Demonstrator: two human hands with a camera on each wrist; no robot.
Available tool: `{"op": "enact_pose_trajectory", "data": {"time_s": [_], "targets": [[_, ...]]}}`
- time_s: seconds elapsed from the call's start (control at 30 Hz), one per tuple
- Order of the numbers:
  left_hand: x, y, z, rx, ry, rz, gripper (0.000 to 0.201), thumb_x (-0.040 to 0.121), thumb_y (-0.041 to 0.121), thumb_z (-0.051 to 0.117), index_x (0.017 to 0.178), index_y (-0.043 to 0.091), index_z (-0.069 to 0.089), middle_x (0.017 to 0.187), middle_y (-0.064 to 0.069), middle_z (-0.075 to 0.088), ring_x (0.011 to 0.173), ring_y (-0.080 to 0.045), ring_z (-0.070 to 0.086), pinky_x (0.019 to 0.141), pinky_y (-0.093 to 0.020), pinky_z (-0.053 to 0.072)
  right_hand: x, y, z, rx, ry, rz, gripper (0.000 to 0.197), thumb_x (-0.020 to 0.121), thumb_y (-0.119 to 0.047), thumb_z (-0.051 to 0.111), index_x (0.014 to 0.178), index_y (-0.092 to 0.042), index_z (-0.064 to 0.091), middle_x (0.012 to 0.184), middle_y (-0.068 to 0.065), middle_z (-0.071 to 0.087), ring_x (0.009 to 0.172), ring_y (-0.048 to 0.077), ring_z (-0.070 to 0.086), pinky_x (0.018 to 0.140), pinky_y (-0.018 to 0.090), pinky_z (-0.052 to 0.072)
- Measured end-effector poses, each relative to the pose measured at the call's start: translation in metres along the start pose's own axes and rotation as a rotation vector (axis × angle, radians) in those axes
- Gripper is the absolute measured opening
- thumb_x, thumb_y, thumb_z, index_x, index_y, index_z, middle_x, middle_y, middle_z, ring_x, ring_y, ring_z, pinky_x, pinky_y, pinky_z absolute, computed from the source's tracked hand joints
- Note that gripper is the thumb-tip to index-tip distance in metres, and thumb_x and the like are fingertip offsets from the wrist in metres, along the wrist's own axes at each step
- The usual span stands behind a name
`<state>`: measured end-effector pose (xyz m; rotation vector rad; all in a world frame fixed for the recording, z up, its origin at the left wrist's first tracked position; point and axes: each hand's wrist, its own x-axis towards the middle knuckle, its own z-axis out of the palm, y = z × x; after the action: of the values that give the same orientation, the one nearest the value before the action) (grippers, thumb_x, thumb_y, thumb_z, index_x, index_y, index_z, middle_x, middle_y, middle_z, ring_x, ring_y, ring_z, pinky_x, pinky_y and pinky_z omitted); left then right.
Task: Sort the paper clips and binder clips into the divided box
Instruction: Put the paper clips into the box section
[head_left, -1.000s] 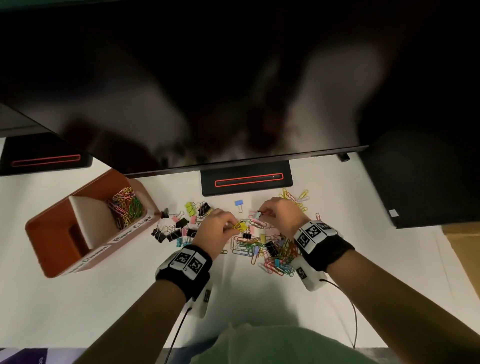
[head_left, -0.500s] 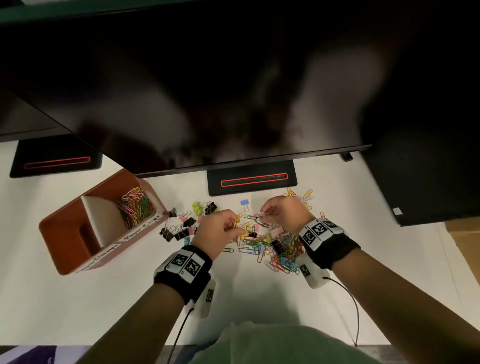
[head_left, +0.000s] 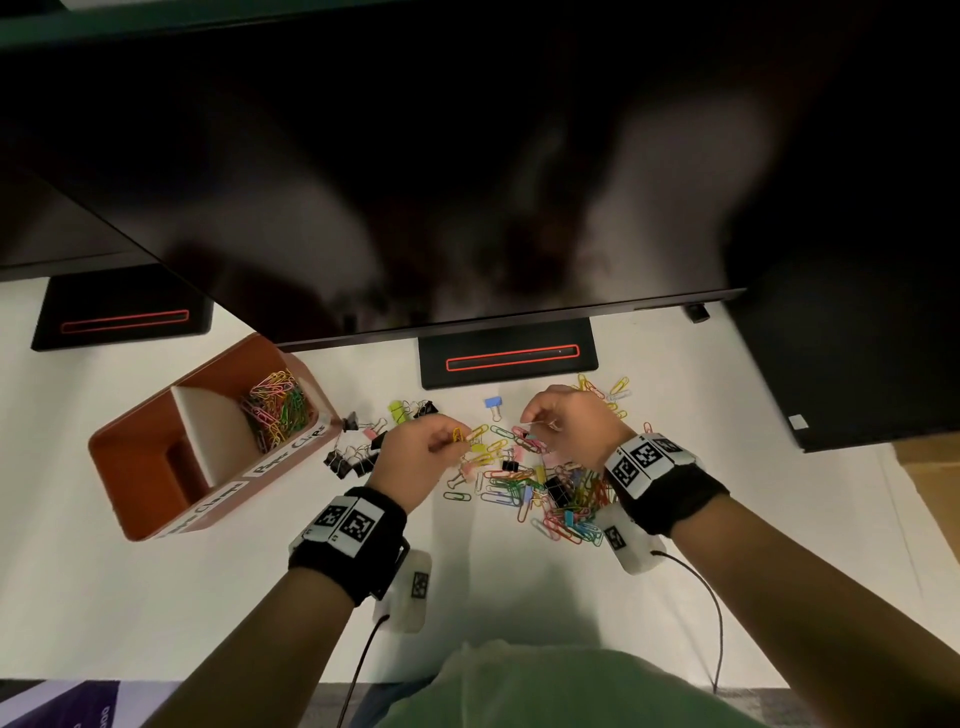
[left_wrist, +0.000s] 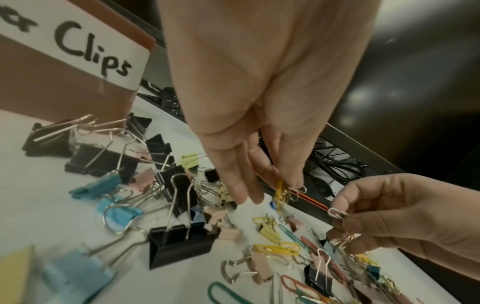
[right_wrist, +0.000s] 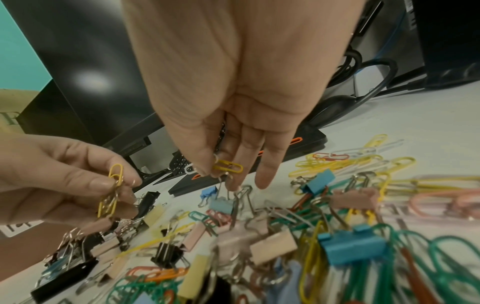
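- Our left hand pinches yellow paper clips; our right hand pinches a white and a yellow paper clip
- Both hover over the mixed clip pile; the divided box, left, holds paper clips in its far compartment

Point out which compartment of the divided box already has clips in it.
The far compartment of the divided box, nearest the monitor: it holds a heap of coloured paper clips. The nearer compartment shows only bare floor.
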<state>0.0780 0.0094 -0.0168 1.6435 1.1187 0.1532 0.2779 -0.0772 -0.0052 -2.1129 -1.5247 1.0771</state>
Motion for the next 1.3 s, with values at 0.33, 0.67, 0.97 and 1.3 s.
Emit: {"op": "enact_pose_trajectory", "data": {"time_s": [0.33,0.67,0.97,1.3], "targets": [[-0.002,0.002,-0.01,-0.196,0.006,-0.089,0.008,0.088,0.015,0.061,0.092,0.013,0.066,0.09,-0.007,0.065,0.08,-0.023,0.068,0.074,-0.037,0.059,0.005,-0.003,-0.004,0.062,-0.007,0.007,0.018,0.087,-0.012,0.061,0.105,-0.009,0.068,0.105,0.008,0.069,0.092,0.017,0.062,0.086,0.025,0.05],[-0.001,0.001,-0.005,-0.31,0.103,-0.158,0.007,0.086,0.011,0.062,0.087,0.004,0.059,0.093,-0.009,0.06,0.084,-0.027,0.069,0.077,-0.039,0.058,0.008,-0.027,0.014,0.282,-0.061,-0.105,0.011,0.077,-0.011,0.074,0.087,-0.012,0.069,0.1,0.007,0.068,0.074,0.016,0.065,0.075,0.034,0.057],[-0.004,0.008,-0.007,-0.295,0.101,-0.099,0.003,0.085,0.008,0.062,0.088,0.006,0.063,0.083,-0.007,0.065,0.084,-0.026,0.066,0.073,-0.038,0.059,0.012,-0.031,0.029,0.289,0.066,-0.126,0.003,0.082,-0.013,0.068,0.085,-0.012,0.067,0.077,-0.006,0.064,0.07,0.006,0.059,0.069,0.018,0.051],[-0.006,0.016,-0.009,-0.391,0.051,-0.199,0.003,0.087,0.01,0.061,0.085,0.01,0.063,0.081,-0.013,0.066,0.066,-0.015,0.069,0.065,-0.029,0.06,0.015,-0.03,0.03,0.372,0.037,-0.277,0.009,0.075,-0.008,0.074,0.081,-0.01,0.068,0.098,0.005,0.066,0.079,0.016,0.064,0.077,0.033,0.056]]}}
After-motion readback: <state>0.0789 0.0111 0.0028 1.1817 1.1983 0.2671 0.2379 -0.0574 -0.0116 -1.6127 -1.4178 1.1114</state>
